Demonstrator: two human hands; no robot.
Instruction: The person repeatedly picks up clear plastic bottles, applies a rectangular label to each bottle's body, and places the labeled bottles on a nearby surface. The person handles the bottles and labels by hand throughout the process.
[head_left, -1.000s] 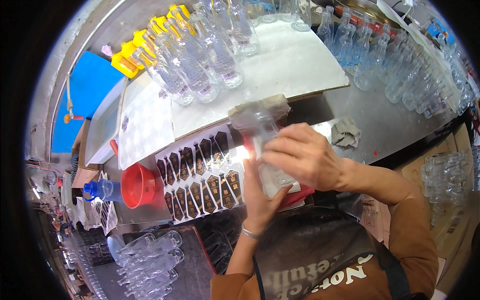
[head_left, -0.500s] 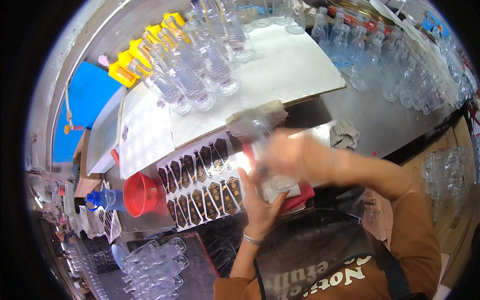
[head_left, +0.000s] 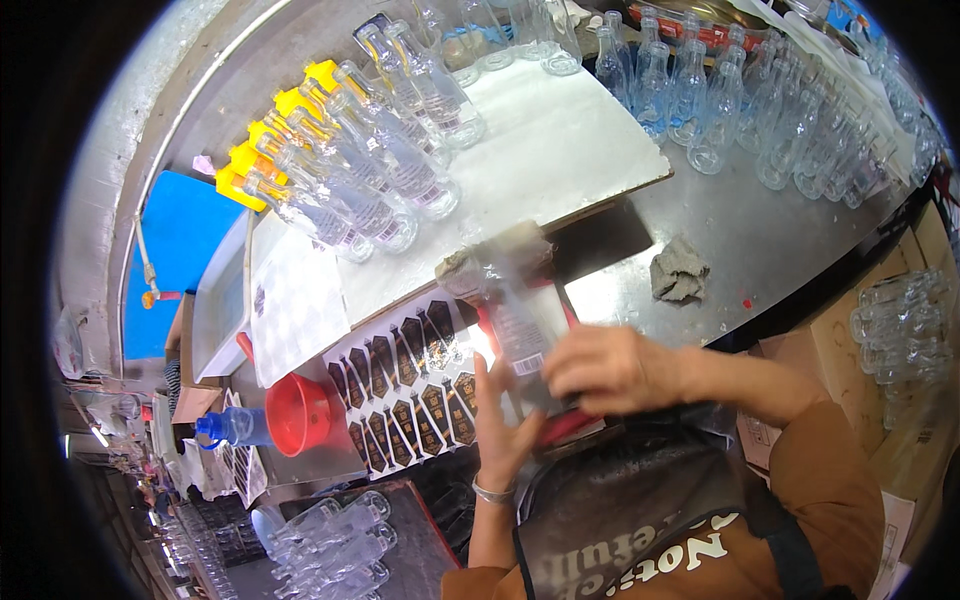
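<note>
A clear glass bottle (head_left: 520, 325) with a printed label lies in front of me, its neck on a rolled grey cloth pad (head_left: 495, 258). Beside the bottle's lower left, my left hand (head_left: 503, 432) is open, fingers stretched and thumb apart. From the right, my right hand (head_left: 612, 370) has its bent fingers closed against the side of the bottle; they are slightly blurred. Red cloth (head_left: 570, 428) shows under the bottle. Left of it lies a sheet of black-and-gold labels (head_left: 408, 385).
Labelled bottles (head_left: 375, 165) stand on a white board (head_left: 560, 130). More clear bottles (head_left: 715, 110) crowd the back right. A crumpled rag (head_left: 680, 270) lies on the metal table. At left are a red cup (head_left: 298, 415) and a blue-capped bottle (head_left: 235, 427); below, several bottles lie (head_left: 335, 545).
My right hand has moved down and right, off the upper part of the bottle, so the label now shows. My left hand stays near the bottle's lower end. The whole view has shifted slightly.
</note>
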